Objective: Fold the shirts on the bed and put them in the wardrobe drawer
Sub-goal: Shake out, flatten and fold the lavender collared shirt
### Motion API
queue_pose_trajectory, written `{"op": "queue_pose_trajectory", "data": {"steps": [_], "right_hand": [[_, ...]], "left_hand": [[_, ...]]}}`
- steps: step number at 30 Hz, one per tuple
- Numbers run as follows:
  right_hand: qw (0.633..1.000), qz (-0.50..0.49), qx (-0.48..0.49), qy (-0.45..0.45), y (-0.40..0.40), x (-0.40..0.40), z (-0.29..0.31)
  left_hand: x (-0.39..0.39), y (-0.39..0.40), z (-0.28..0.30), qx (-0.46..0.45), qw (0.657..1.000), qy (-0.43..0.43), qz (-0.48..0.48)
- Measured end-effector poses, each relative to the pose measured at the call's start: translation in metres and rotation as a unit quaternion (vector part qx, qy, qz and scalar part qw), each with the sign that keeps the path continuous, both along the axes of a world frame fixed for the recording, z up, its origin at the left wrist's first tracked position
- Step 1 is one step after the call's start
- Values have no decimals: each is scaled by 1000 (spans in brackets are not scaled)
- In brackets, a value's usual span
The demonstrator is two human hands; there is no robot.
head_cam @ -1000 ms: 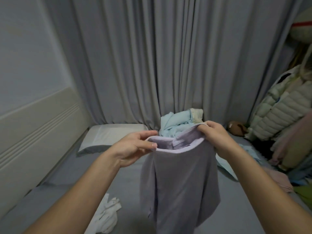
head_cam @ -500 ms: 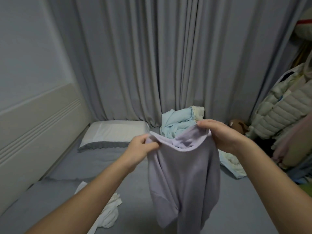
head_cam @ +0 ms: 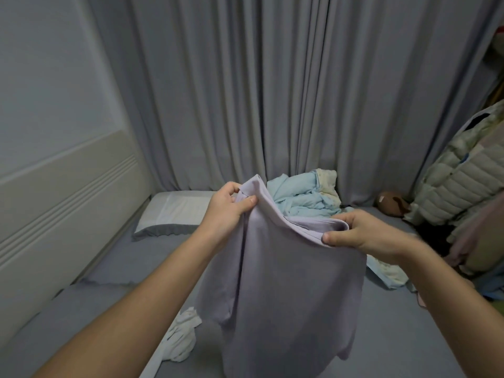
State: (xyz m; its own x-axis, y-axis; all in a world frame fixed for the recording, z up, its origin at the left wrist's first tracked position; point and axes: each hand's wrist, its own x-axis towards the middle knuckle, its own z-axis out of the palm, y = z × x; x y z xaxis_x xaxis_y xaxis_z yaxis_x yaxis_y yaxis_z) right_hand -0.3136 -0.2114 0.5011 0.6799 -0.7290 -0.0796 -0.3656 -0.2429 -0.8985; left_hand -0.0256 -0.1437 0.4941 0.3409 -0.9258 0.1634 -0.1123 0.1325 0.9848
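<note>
I hold a pale lilac shirt (head_cam: 286,290) up in the air over the grey bed (head_cam: 109,274). My left hand (head_cam: 227,207) pinches its upper edge at the left and is the higher of the two. My right hand (head_cam: 360,234) grips the same edge at the right, lower down. The cloth hangs loosely between and below them, its hem near the mattress. A crumpled white shirt (head_cam: 181,339) lies on the bed under my left forearm. The wardrobe drawer is out of sight.
A heap of light blue and cream clothes (head_cam: 305,195) sits at the back against the grey curtain (head_cam: 272,91). A white pillow (head_cam: 174,211) lies at the left by the headboard (head_cam: 62,203). Padded jackets and other garments (head_cam: 461,181) crowd the right side.
My left hand has risen and moved left while the right has dropped, so the shirt's top edge now slopes down to the right. The shirt has spread wider.
</note>
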Motion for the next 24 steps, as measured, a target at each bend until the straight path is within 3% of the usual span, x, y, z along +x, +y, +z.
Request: {"op": "queue_pose_trajectory", "data": {"steps": [4, 7, 12, 17, 22, 24], "right_hand": [[996, 22, 31, -75, -4, -2, -5], [998, 42, 1, -39, -3, 2, -11], [988, -78, 14, -130, -3, 17, -9], [963, -195, -9, -187, 0, 43, 6], [920, -296, 74, -248, 0, 70, 18], [919, -305, 66, -242, 6, 88, 21]], "left_hand": [[4, -2, 3, -7, 998, -14, 63], [10, 0, 2, -4, 996, -39, 74], [20, -5, 0, -8, 995, -49, 87], [28, -8, -3, 10, 992, 74, 102], [16, -6, 0, -22, 961, -95, 260], [-8, 2, -6, -19, 981, -60, 185]]}}
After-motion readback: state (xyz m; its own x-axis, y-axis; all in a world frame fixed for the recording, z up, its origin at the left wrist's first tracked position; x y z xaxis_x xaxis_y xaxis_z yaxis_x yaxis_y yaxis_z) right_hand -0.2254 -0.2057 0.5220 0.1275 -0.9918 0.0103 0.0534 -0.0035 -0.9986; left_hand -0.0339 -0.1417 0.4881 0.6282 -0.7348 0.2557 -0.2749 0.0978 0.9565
